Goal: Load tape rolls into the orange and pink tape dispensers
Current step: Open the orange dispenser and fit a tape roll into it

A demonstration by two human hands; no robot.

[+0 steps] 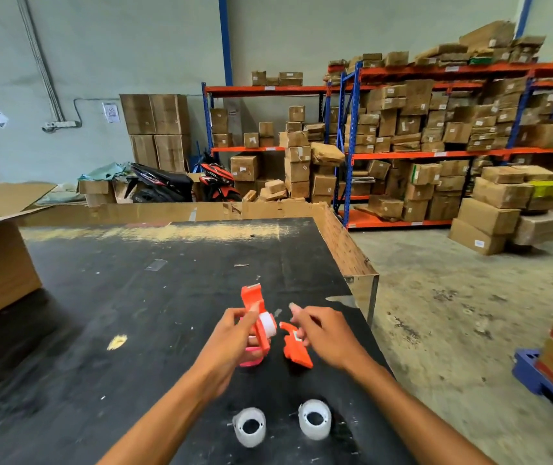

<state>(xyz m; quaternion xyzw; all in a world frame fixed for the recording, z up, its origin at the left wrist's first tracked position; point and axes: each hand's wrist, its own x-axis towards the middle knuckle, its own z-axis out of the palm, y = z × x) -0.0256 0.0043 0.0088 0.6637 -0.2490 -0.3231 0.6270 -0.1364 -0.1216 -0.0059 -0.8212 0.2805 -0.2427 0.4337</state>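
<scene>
Two clear tape rolls (249, 426) (314, 419) near on black surface (134, 297). Left hand (235, 333) clamped on orange dispenser (257, 313), hiding most of pink dispenser (251, 359) below. Right hand (318, 330) fingers apart, partly covering loose orange piece (297, 350). Cardboard boxes (489, 216) far right.
</scene>
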